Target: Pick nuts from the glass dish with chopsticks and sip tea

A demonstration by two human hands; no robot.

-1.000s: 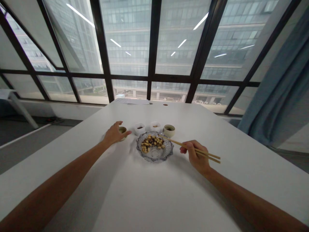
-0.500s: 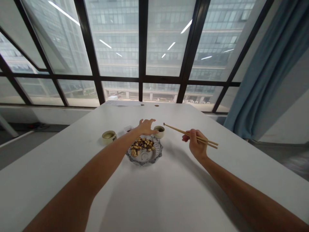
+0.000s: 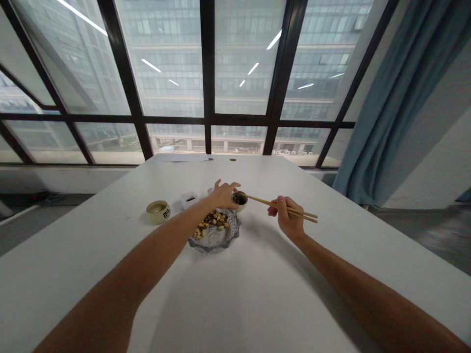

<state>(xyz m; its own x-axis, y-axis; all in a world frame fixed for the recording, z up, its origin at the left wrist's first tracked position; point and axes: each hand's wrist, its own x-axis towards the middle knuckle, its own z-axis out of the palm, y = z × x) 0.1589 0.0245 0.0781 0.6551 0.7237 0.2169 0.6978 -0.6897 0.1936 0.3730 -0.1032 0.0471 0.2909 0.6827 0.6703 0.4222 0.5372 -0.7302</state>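
Observation:
My left hand is closed on the left side of a small pale cup with dark contents. The cup looks slightly tipped, its mouth turned partly toward me. In my right hand is a pair of wooden chopsticks, their tips at the cup's mouth. Whether the tips pinch anything cannot be made out. Just in front of the cup sits a scalloped glass bowl, holding peanuts and small dark pieces, partly covered by my left forearm.
Left of my forearm stands another pale cup with dark characters. Between it and my left hand is a small white dish with something dark inside. Papers lie at the white table's far end, before the windows. A blue curtain hangs at right.
My left hand has closed on the cup, which now tips toward me. The chopstick tips have moved left and down to the cup's mouth. The whole view has shifted slightly.

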